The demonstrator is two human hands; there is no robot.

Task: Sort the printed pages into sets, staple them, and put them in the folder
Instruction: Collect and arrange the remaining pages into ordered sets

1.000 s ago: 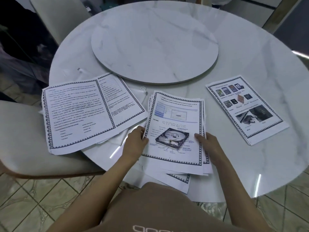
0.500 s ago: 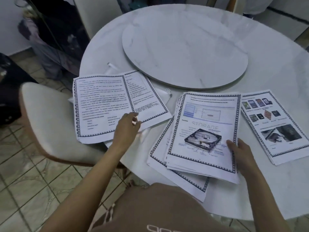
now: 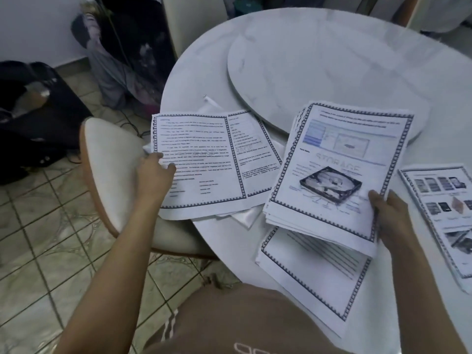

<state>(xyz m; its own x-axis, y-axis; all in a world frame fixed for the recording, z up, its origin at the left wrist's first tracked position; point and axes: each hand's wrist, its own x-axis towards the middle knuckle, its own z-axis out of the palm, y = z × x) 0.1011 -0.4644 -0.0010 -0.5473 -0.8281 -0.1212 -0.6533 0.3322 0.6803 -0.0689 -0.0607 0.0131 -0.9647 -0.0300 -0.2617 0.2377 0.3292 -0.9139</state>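
Roughly centred on a round, white marble-look table [image 3: 194, 80] sits a raised marble disc [image 3: 319, 72], smooth and glossy, and I place everything from that disc. Just in front of the disc, overlapping its near rim, my right hand [image 3: 390, 213] grips the lower right corner of a thick stack of printed pages [image 3: 339, 169], thumb on top. The top sheet has a chequered border, a picture of an open hard drive and the grey word "STORAGE". A single bordered sheet [image 3: 311, 272] pokes out beneath the stack, overhanging the table edge. In front and left of the disc lie two overlapping text pages [image 3: 199, 154]; their print is too blurred to read. My left hand [image 3: 153, 175] is on their left edge, finger and thumb on the paper, and I cannot tell whether it pinches them. Something clear and shiny [image 3: 245, 213] shows under them, mostly hidden. In front and right of the disc, a pile showing phone pictures [image 3: 444, 213] is cut off by the frame. Left of the disc, past the table edge, stands a cream padded chair [image 3: 107, 169].
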